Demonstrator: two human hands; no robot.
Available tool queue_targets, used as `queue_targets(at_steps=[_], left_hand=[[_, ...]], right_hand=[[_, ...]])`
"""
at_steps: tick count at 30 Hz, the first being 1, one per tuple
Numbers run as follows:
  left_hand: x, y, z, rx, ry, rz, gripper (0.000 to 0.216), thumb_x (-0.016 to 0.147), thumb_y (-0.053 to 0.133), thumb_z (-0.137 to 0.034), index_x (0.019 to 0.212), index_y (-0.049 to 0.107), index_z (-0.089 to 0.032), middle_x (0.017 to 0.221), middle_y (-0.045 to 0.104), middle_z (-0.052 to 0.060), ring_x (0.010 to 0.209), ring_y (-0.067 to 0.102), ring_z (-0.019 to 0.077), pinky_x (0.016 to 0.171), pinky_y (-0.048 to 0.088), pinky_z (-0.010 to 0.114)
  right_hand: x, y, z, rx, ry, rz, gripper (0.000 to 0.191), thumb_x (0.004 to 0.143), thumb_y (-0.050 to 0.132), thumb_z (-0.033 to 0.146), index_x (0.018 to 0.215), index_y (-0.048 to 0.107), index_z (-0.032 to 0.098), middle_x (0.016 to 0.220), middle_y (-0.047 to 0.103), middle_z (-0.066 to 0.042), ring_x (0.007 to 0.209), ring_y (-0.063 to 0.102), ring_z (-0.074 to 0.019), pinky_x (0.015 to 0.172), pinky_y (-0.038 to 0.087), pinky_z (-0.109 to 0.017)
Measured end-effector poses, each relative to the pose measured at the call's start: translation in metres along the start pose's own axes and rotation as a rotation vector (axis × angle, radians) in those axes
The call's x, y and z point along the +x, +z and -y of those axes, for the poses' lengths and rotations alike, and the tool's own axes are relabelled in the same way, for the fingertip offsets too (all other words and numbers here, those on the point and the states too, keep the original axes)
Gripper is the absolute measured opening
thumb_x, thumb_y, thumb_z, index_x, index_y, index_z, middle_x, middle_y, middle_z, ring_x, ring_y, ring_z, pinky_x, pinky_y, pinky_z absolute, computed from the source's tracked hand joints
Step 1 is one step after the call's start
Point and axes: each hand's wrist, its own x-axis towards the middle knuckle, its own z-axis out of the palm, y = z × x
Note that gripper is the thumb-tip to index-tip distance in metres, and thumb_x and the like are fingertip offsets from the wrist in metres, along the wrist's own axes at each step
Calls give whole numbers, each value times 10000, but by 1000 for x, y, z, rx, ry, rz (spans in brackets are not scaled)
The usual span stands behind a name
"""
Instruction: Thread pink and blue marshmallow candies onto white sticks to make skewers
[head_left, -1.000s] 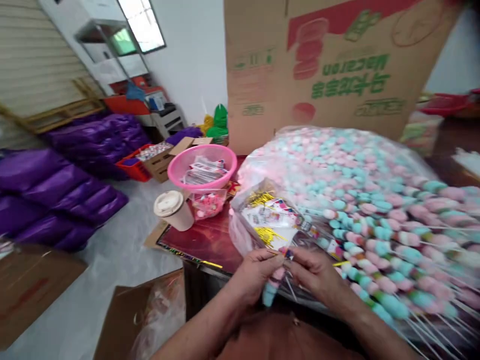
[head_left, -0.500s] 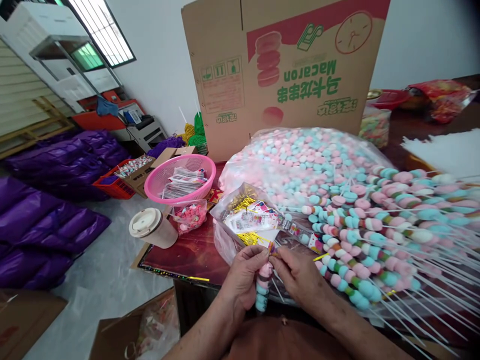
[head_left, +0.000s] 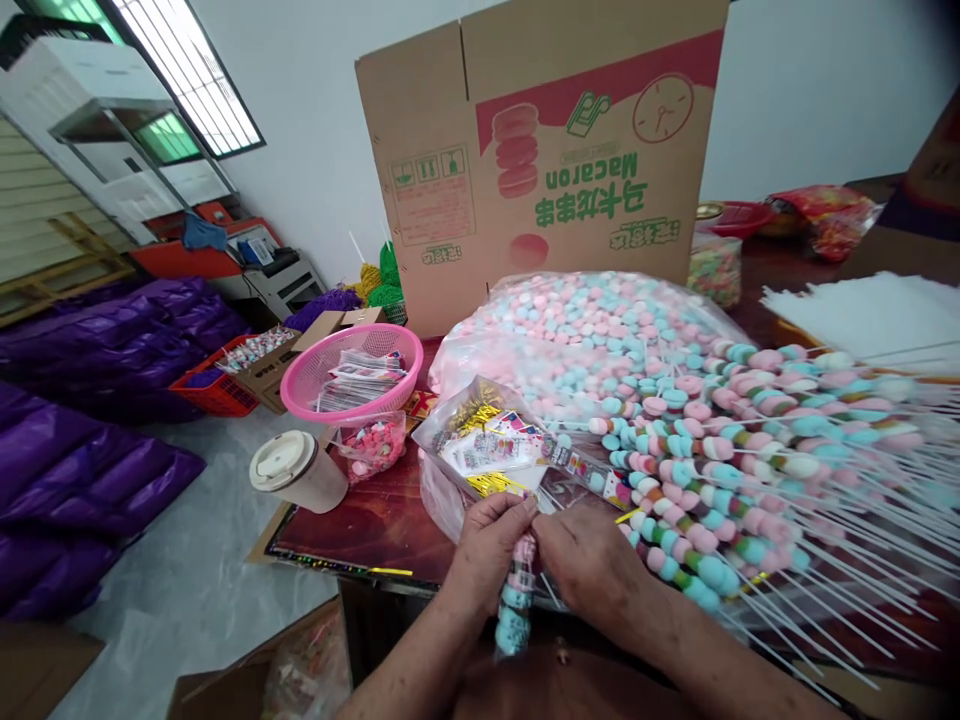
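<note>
Worktop crowded: cardboard box far centre, big bag of pink and blue candies before it, pile of finished skewers right, pink basket and lidded paper cup left. Small open bag of labels and gold ties lies just beyond the hands. Candy skewer at near edge, hanging down between left hand and right hand; fingers of both pressed together, pinching its top end.

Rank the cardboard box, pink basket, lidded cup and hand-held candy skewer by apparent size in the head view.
1. cardboard box
2. pink basket
3. lidded cup and candy skewer: unranked, skewer partly hidden.
</note>
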Motion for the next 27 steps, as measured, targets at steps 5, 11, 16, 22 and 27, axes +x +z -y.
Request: queue_targets(at_steps=[5, 11, 16, 22, 27], left_hand=[[-8, 2, -7, 379, 315, -65, 634, 618, 687, -492, 1159, 541, -196, 781, 643, 29, 686, 560, 150, 661, 429, 252], [-22, -10, -70, -56, 14, 219, 854, 662, 286, -796, 1275, 425, -217, 683, 662, 61, 502, 569, 168, 524, 416, 275], [-19, -29, -68, 87, -114, 360, 828, 656, 286, -800, 932, 679, -126, 772, 690, 155, 681, 631, 241, 627, 469, 348], [-18, -19, -36, 236, 148, 424, 592, 777, 464, -579, 1230, 518, -202, 1263, 536, 111, 1186, 452, 267, 991, 337, 390], [-17, -29, -21, 424, 241, 309, 446, 812, 506, -438, 1169, 577, -180, 1260, 541, 95, 1221, 411, 240, 1064, 239, 368]], right_hand=[[12, -19, -11, -103, 125, -225, 212, 847, 380, 130, 724, 549, 165, 573, 565, -44, 550, 490, -156, 542, 324, -279], [18, -28, 14, 324, 118, -10, 217, 807, 367, 151, 656, 519, 187, 559, 547, -13, 515, 464, -136, 504, 333, -264], [24, -25, 18, 853, 783, -38, 196, 791, 409, 225, 620, 496, 186, 574, 505, 27, 544, 440, -106, 510, 345, -222], [29, -15, 37, 1592, 1059, 144, 229, 708, 549, 331, 565, 434, 194, 443, 368, 85, 387, 263, -52, 383, 194, -203], [29, -14, 31, 2000, 1070, 159, 361, 616, 681, 407, 558, 388, 205, 298, 324, 125, 274, 158, -26, 329, 120, -195]])
